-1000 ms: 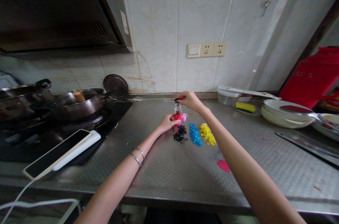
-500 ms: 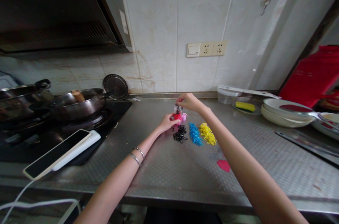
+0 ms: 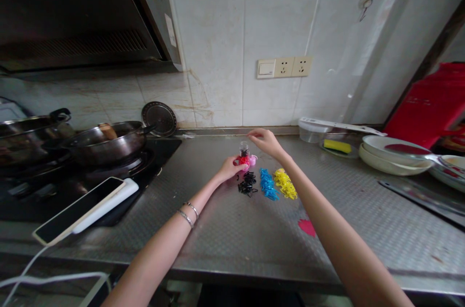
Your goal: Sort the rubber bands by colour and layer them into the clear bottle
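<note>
My left hand [image 3: 232,167] is wrapped round the lower part of a small clear bottle [image 3: 244,146], which stands upright on the counter. Red pieces show low in the bottle, with dark ones above them. A pink cap-like part [image 3: 253,160] sits at its right side. Just up and right of the bottle mouth hovers my right hand [image 3: 267,143], fingers loosely apart, with nothing visible in them. In front of the bottle lie a pile of small black bands [image 3: 247,184], a blue pile [image 3: 269,184] and a yellow pile [image 3: 285,183].
A red flat piece [image 3: 307,227] lies near my right forearm. On the left are a phone [image 3: 78,210], a pan [image 3: 109,145] and a stove. White bowls [image 3: 394,161], a knife [image 3: 417,200] and a yellow sponge [image 3: 337,146] are on the right.
My right hand has moved off the bottle mouth, up and to the right, and its fingers have parted. The black piece at the mouth no longer shows there. My left hand stays put.
</note>
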Action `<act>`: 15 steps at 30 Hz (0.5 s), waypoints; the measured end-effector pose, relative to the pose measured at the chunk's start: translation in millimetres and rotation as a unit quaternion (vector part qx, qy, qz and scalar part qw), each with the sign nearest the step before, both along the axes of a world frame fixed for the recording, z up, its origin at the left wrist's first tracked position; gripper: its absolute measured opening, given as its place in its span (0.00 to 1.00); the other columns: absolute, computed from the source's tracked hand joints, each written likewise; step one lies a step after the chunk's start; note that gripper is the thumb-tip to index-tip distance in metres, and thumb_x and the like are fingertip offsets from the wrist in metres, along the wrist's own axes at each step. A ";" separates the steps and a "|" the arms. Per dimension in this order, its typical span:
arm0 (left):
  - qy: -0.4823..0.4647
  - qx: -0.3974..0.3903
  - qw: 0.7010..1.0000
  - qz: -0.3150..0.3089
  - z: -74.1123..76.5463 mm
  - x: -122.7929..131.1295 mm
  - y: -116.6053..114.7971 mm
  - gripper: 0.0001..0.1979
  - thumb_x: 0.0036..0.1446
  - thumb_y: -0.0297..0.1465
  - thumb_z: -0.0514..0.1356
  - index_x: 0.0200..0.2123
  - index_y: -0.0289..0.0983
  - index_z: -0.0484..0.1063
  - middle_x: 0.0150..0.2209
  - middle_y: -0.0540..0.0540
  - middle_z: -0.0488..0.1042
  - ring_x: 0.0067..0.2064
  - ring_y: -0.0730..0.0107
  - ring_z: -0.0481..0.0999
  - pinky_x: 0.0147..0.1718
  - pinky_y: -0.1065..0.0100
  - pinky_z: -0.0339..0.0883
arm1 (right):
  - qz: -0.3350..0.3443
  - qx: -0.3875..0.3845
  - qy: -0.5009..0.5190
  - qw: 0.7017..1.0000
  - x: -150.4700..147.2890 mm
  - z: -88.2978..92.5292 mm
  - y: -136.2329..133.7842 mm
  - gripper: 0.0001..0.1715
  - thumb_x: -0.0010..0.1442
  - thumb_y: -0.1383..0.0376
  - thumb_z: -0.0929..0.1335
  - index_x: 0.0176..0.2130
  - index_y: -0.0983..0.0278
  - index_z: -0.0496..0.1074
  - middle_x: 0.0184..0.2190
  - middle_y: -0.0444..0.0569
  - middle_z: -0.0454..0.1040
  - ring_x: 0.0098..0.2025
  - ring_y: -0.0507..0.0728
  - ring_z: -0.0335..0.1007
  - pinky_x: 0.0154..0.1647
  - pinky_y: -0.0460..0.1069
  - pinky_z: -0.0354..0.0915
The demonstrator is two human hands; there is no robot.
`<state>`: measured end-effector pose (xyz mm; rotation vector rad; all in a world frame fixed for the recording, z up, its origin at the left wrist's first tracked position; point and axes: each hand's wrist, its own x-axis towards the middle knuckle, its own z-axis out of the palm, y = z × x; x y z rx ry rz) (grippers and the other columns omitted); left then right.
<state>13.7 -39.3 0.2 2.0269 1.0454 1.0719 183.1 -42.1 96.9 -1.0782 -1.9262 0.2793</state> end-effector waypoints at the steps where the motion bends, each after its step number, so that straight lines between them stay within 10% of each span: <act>1: -0.005 -0.002 1.000 0.000 -1.0 -0.1 1.0 0.18 0.45 0.33 0.61 0.42 0.35 0.72 0.37 0.46 0.75 0.35 0.69 0.71 0.36 0.69 0.62 | 0.010 -0.026 0.028 0.999 2.0 -6.4 0.5 0.15 0.51 0.67 0.62 0.38 0.69 0.72 0.35 0.51 0.74 0.37 0.53 0.69 0.40 0.46 0.63; 15: 0.014 -0.023 0.999 -0.021 2.3 -7.0 8.8 0.21 0.42 0.37 0.63 0.40 0.31 0.72 0.33 0.45 0.74 0.32 0.72 0.69 0.33 0.71 0.62 | 0.036 -0.090 0.052 0.994 -13.0 -68.0 -7.7 0.19 0.47 0.63 0.68 0.41 0.66 0.68 0.34 0.51 0.74 0.35 0.53 0.70 0.38 0.48 0.65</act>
